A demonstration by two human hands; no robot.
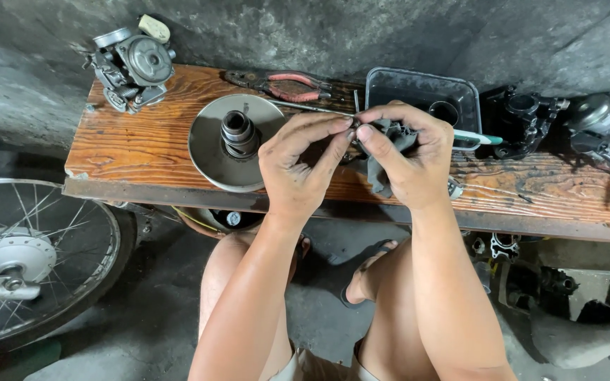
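- Left hand (298, 166) and right hand (407, 159) are raised together just in front of the worktop (142, 152), level with its near edge, so the work sits close under the eye.
- A small dark part (354, 130) is pinched between left thumb and forefinger tips; fingers closed to a fine pinch, what the part is cannot be told.
- A grey rag (383, 159) is bunched in the right hand, fingers curled shut on it, thumb tip pressed against the small part, apparently for wiping.
- A round pulley disc (214, 152) with its hub is laid flat on the worktop just left of the hands, within reach.
- Red-handled pliers (287, 86) are laid behind the disc.
- A black tray (421, 88) is set behind the right hand.
- A carburettor (134, 63) is parked at the far left corner of the worktop.
- A spoked wheel (33, 261) is seen on the floor, below and left of the worktop.
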